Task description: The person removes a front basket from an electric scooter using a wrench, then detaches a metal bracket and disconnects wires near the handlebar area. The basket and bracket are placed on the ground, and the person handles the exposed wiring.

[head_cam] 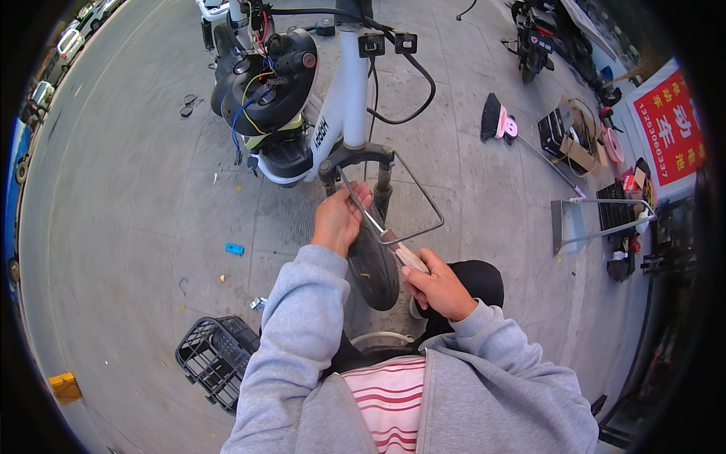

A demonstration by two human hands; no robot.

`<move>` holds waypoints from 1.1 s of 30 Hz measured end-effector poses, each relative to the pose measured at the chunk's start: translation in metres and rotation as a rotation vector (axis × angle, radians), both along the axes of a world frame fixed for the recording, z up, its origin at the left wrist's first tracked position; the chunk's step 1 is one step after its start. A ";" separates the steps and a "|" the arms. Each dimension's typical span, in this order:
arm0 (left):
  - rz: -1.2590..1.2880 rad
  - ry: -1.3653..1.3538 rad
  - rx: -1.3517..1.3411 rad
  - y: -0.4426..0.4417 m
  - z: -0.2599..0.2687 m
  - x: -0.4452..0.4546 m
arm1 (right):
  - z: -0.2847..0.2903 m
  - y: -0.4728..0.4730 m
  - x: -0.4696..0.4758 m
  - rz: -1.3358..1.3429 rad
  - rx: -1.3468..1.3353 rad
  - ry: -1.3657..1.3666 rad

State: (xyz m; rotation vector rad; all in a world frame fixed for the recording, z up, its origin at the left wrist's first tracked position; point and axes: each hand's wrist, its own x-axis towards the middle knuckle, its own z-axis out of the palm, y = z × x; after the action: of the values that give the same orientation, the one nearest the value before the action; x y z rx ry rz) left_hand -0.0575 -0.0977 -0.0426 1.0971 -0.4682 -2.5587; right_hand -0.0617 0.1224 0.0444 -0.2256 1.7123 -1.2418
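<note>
My right hand (437, 284) grips the wooden handle of a screwdriver-like tool (409, 258), whose pale metal shaft points up and left toward the front fork. My left hand (342, 217) is at the fork's left side, beside a bent metal rod bracket (426, 200); its fingers are partly curled, and whether they hold anything is unclear. The bracket is at the dark fork (356, 153) of a white electric bike frame (354, 91). Below it is the black front tyre (374, 278). Loose cables (434, 85) and square lamps (371, 45) hang near the head tube.
A black basket (212, 354) lies at lower left, near a blue object (234, 248) on the paving. To the right are a broom (492, 119), a metal dustpan (567, 227), a cardboard box (584, 147) and a parked scooter (533, 48). My knee (482, 281) is beside the wheel.
</note>
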 end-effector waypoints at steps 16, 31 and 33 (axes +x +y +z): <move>-0.426 0.051 -0.280 0.041 0.017 -0.003 | -0.017 0.016 -0.033 -0.273 -0.042 0.256; -0.553 0.146 -0.366 0.062 0.021 -0.013 | -0.021 0.019 -0.032 -0.234 0.018 0.373; -0.551 0.140 -0.361 0.062 0.022 -0.014 | -0.022 0.019 -0.032 -0.235 0.016 0.372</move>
State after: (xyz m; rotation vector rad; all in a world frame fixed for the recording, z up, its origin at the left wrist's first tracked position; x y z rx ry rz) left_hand -0.0715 -0.0353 -0.0209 0.7236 -1.2866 -2.8031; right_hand -0.0941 0.1412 0.0228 -0.2639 2.1160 -1.4220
